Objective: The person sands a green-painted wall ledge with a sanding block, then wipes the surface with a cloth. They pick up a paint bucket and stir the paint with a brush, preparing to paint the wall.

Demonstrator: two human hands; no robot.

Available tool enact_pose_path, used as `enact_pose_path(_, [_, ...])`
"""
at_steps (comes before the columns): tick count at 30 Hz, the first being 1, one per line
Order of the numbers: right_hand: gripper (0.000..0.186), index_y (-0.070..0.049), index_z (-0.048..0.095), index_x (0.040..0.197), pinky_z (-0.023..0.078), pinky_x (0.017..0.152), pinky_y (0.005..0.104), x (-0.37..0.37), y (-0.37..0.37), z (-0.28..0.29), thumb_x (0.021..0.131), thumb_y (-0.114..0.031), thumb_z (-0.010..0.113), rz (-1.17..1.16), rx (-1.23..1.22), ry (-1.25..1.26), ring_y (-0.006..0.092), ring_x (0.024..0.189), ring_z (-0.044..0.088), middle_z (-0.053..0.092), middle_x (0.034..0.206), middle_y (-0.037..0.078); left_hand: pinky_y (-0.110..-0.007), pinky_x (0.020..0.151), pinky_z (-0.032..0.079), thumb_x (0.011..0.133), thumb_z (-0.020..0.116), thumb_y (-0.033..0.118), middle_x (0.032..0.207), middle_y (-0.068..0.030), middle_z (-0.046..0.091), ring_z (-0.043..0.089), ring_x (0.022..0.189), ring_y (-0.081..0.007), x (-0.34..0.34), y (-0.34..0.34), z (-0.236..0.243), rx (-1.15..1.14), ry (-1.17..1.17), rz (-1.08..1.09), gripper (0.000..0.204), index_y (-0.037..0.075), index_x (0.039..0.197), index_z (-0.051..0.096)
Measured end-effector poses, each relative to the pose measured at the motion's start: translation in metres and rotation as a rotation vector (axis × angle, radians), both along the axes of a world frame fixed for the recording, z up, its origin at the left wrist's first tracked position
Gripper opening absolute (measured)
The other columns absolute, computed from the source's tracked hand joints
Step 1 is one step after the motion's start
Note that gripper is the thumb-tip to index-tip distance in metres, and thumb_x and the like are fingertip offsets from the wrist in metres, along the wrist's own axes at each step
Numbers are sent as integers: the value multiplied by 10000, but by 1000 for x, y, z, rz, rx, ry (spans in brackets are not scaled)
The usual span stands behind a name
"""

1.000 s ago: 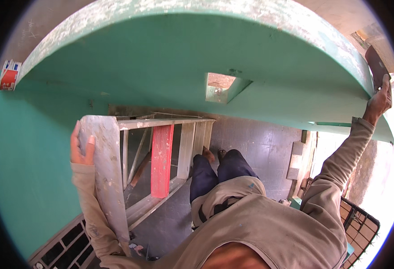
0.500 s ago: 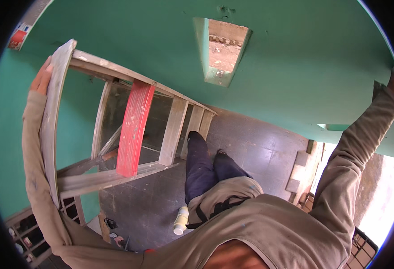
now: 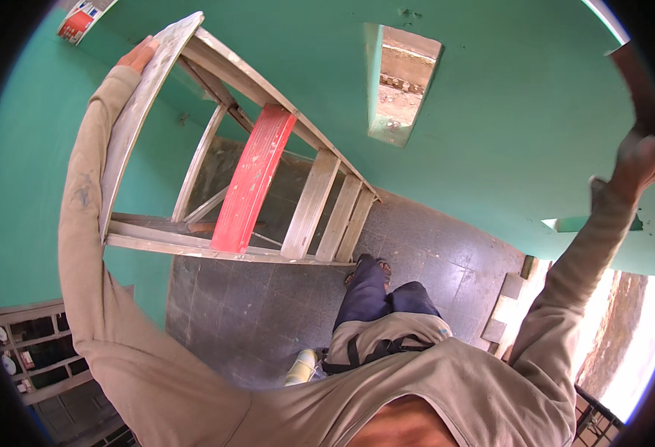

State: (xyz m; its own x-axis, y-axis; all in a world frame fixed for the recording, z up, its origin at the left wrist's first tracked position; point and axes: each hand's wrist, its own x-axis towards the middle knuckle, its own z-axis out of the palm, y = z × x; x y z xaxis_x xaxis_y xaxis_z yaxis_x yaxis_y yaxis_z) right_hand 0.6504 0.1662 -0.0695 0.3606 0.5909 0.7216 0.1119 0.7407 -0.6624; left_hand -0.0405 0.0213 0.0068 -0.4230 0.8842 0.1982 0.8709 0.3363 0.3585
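The paint-spattered stepladder (image 3: pixel 257 167) lies toward eleven o'clock, its top cap (image 3: pixel 152 100) at ten and its treads stepping down toward the tiled floor (image 3: pixel 450 242) near the middle of the view. The left hand (image 3: pixel 138 56), between ten and eleven, lies against the upper end of the cap, fingers close together along its surface; whether they press or only rest there, I cannot tell.

The ladder looks like bare metal, with one red tread (image 3: pixel 242 201), so it should be stiff and fairly light for its length, though awkward to swing about. Its long side rails would give the surest hold, one on each side near that tread; the broad, flat cap suits steadying better than lifting. Dried spatter may roughen it in places.

At about half past two, the right hand (image 3: pixel 642 165) has its fingers closed around the lower end of a dark flat-bladed tool (image 3: pixel 639 86), whose blade reaches up toward two o'clock in front of the green wall (image 3: pixel 506 104). The hand is blurred and close to the dark rim, so the tool may be a scraper or a trowel. It looks thin, rigid and light; the lower end is the place to hold, keeping fingers off the edge.
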Motion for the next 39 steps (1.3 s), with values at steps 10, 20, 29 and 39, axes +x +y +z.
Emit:
enact_pose_path(10, [260, -94, 637, 1096, 470, 631, 222, -184, -139, -187, 975, -320, 589, 899, -848, 296, 45, 753, 522, 591, 883, -56, -309, 1131, 270, 852, 542, 666, 1462, -110, 472, 436, 1352, -257, -36, 12, -11, 9, 114, -39, 797, 155, 1457, 448])
enact_pose_path(20, [447, -27, 521, 1327, 480, 884, 294, -345, -224, -209, 981, -308, 563, 1215, -1038, 313, 105, 985, 585, 601, 1098, 8, -298, 1089, 321, 852, 569, 645, 1385, -106, 522, 500, 1252, -214, -31, 22, 6, -74, 6, -139, 816, 116, 1459, 433])
enact_pose_path(29, [263, -38, 606, 1098, 425, 767, 219, -404, -290, -193, 978, -269, 573, 992, -1023, 414, 60, 878, 522, 577, 1017, -31, -324, 1030, 362, 884, 542, 523, 1344, -129, 502, 513, 1181, -237, -71, -95, -64, 204, -159, -371, 750, 96, 1477, 371])
enact_pose_path(39, [219, -19, 589, 1033, 431, 773, 224, -459, -331, -174, 1005, -228, 533, 639, -862, 226, 66, 825, 508, 594, 914, -2, -353, 966, 408, 920, 513, 387, 1298, -155, 480, 527, 1103, -262, -71, -146, -266, 111, -665, -313, 691, 74, 1498, 301])
